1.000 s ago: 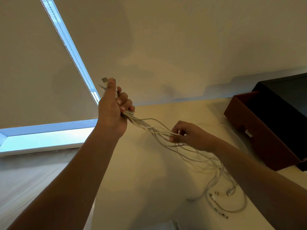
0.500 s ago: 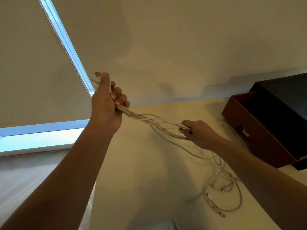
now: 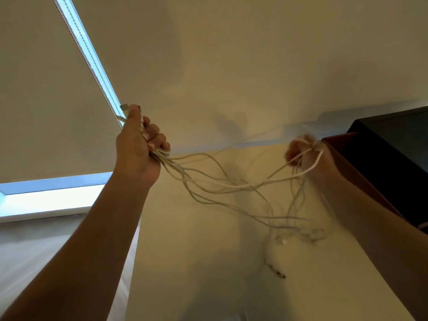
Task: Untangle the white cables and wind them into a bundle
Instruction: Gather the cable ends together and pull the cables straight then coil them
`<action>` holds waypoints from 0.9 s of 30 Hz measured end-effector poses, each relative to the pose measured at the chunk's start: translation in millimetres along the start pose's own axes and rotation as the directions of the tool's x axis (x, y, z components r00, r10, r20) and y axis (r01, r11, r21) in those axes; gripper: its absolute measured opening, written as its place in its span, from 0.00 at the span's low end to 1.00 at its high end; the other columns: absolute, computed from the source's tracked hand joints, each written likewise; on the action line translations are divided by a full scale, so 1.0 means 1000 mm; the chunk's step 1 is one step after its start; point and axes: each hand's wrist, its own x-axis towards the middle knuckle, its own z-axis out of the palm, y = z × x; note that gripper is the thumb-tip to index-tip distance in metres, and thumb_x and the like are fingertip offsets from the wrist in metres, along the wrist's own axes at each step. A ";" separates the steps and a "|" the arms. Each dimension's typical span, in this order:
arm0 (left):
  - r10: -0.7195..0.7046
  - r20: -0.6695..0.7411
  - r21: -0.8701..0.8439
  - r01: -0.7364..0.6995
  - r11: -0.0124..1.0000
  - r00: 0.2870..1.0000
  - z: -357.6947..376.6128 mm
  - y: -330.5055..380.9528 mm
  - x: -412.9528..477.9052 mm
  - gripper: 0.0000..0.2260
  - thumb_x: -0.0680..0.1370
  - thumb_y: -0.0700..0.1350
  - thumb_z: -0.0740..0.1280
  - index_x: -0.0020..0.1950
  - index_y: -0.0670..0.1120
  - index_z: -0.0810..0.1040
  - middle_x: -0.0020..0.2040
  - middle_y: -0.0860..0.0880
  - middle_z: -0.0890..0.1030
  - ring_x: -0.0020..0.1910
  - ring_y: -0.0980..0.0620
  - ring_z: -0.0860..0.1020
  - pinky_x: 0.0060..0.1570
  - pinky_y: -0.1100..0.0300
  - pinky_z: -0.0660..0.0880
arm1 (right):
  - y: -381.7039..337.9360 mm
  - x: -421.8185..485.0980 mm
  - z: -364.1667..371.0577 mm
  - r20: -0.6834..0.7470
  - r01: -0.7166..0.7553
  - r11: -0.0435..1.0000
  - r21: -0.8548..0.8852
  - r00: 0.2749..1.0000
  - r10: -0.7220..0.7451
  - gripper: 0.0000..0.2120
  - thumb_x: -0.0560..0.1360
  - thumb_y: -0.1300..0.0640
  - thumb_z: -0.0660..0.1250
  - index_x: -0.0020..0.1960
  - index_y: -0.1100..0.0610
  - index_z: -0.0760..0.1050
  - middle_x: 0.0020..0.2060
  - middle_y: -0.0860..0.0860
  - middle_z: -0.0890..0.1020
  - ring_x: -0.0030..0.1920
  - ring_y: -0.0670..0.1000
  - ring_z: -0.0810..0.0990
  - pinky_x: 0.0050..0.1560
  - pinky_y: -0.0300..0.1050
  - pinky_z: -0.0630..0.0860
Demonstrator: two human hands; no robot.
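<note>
Moved: right hand [image 3: 301, 154] swung up and out to the right since half a second ago. It now sits level with the near-left corner of the brown box [image 3: 361, 179]. Left hand [image 3: 136, 149] barely shifted.
Left hand: raised, fist clenched round the gathered end of the white cables [image 3: 222, 185]. Thumb points up along the bunch.
Plug ends [image 3: 124, 107]: stick out above my left thumb.
Right hand: motion-blurred, but fingers are curled with several strands caught in them. One strand loops out past the hand's right side.
Cables: spread into separate strands between my two hands, sagging in the middle, all off the tabletop [image 3: 208, 251] along that span.
Slack: drops from the right hand into a loose tangle over the right side of the tabletop, next to the box.
Loose connector [image 3: 276, 272]: lies on the tabletop, nearer me than the tangle, well short of the near edge.
Box: at the tabletop's right edge, dark inside.
Window strip [image 3: 46, 200]: bright, beyond the tabletop's left edge.
</note>
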 end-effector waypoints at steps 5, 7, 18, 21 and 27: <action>-0.011 -0.003 0.002 0.011 1.000 1.000 0.000 -0.001 0.000 0.17 0.82 0.57 0.58 0.36 0.50 0.66 0.23 0.54 0.60 0.19 0.57 0.58 0.25 0.67 0.65 | -0.028 0.004 -0.014 0.245 0.251 0.511 -0.822 0.966 -0.080 0.21 0.76 0.69 0.58 0.43 0.43 0.73 0.40 0.45 0.78 0.39 0.41 0.77 0.41 0.30 0.71; -0.012 -0.006 0.003 0.012 1.000 1.000 -0.002 -0.002 0.001 0.17 0.82 0.57 0.58 0.36 0.50 0.66 0.23 0.54 0.60 0.19 0.57 0.58 0.25 0.67 0.65 | -0.027 0.003 -0.020 0.187 0.282 0.440 -0.852 0.951 -0.247 0.17 0.75 0.70 0.58 0.51 0.50 0.76 0.43 0.50 0.79 0.43 0.50 0.78 0.42 0.36 0.73; -0.008 0.005 0.004 0.008 1.000 1.000 -0.004 0.000 0.004 0.17 0.82 0.57 0.58 0.36 0.50 0.66 0.23 0.54 0.60 0.20 0.57 0.58 0.26 0.66 0.65 | 0.003 -0.038 -0.033 0.127 0.421 -0.174 -0.890 0.596 0.793 0.34 0.72 0.50 0.73 0.72 0.52 0.61 0.65 0.51 0.71 0.63 0.52 0.71 0.60 0.43 0.68; -0.023 0.025 0.021 0.022 1.000 0.999 0.004 -0.005 0.000 0.17 0.82 0.57 0.58 0.37 0.50 0.66 0.23 0.54 0.60 0.19 0.58 0.58 0.26 0.66 0.65 | -0.013 -0.044 -0.009 0.288 0.519 -0.087 -0.851 0.598 0.748 0.45 0.69 0.43 0.74 0.77 0.48 0.51 0.76 0.49 0.57 0.75 0.53 0.57 0.73 0.48 0.57; -0.047 0.097 0.058 0.042 0.997 0.994 0.019 -0.021 -0.012 0.16 0.82 0.56 0.57 0.38 0.49 0.67 0.23 0.55 0.61 0.19 0.58 0.59 0.27 0.64 0.64 | -0.039 -0.075 0.095 0.717 0.493 0.585 -0.644 0.655 0.236 0.48 0.65 0.39 0.74 0.77 0.47 0.53 0.69 0.43 0.65 0.64 0.43 0.67 0.62 0.37 0.66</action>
